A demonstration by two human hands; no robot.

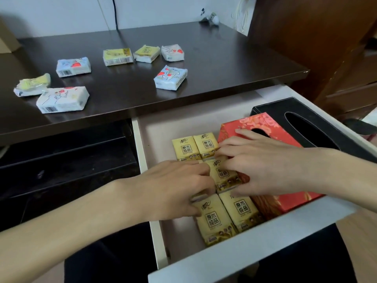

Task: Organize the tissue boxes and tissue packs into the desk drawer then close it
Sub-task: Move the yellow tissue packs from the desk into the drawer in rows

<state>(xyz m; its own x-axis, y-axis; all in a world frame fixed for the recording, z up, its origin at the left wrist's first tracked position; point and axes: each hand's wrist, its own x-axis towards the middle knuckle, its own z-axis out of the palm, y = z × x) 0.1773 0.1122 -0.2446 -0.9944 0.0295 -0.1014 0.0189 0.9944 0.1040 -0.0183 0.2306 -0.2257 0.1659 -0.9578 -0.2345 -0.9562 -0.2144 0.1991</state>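
The white desk drawer [255,248] stands pulled out. Inside it lie a black tissue box [318,119] at the right, a red floral tissue box [285,131] beside it, and several yellow tissue packs [212,219] in rows to the left. My left hand [171,186] and my right hand [263,162] both rest fingers on the middle yellow pack [223,175], pressing it among the others. Several loose tissue packs remain on the dark desktop [224,64], among them a blue-white one [171,77], a yellow one [118,56] and a large white one [63,100].
The drawer's left part is bare floor [159,139]. A dark shelf recess [67,160] lies under the desk at left. A brown wooden cabinet [330,48] stands at the right. A black cable [114,13] hangs on the wall behind.
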